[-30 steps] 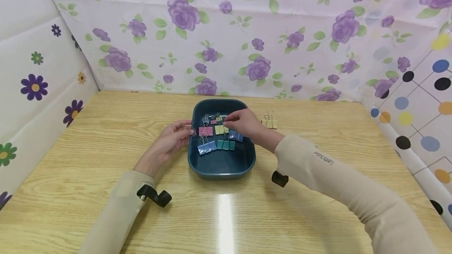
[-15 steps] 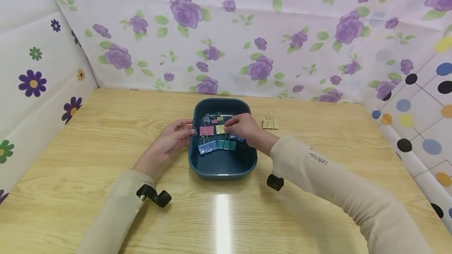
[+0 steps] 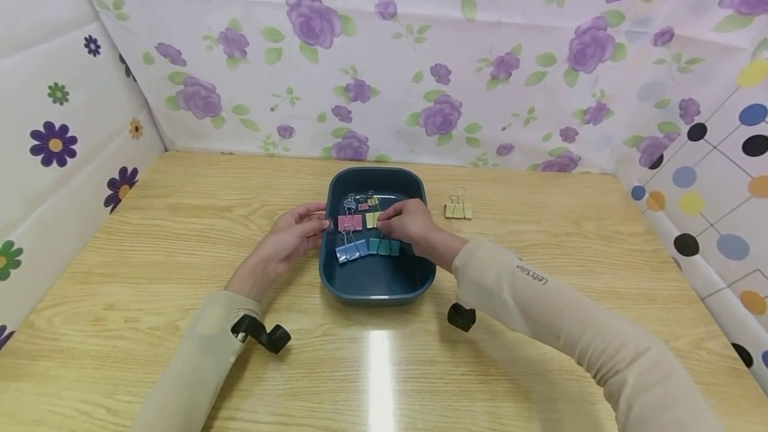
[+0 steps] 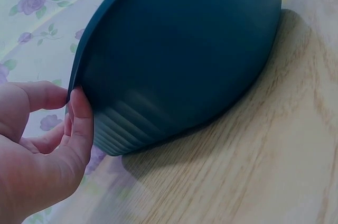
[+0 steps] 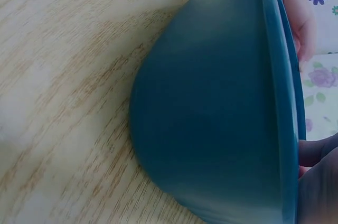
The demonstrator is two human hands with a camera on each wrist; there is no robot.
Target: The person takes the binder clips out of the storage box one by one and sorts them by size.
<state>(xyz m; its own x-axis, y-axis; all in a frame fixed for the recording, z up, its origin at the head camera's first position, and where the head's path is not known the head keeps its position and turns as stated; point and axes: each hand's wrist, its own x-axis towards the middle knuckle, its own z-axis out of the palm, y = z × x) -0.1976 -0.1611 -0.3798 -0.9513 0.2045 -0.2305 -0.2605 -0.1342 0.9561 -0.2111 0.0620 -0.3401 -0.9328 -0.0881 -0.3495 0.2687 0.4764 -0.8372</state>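
In the head view a dark teal plastic basin point(image 3: 378, 299) stands on the table. My left hand point(image 3: 291, 239) grips its left rim; the left wrist view shows thumb and fingers point(image 4: 79, 113) pinching that rim. Inside lie several binder clips: a blue one point(image 3: 351, 251), a teal one point(image 3: 387, 247), a pink one point(image 3: 350, 223), a yellow one point(image 3: 371, 220) and small ones behind, including a tiny pink clip point(image 3: 363, 207). My right hand point(image 3: 414, 227) reaches in from the right, bent fingertips beside the yellow clip and above the teal clip's handles. Whether they pinch anything is hidden.
Another yellow binder clip point(image 3: 459, 211) lies on the wooden table point(image 3: 540, 239), right of the basin. Floral cloth point(image 3: 384, 59) hangs behind the table, with patterned cloths at both sides. Black camera mounts point(image 3: 261, 333) sit on both wrists.
My right hand has moved slightly toward me inside the basin, now covering the dark blue clip that showed under it before. The left hand stays at the rim.
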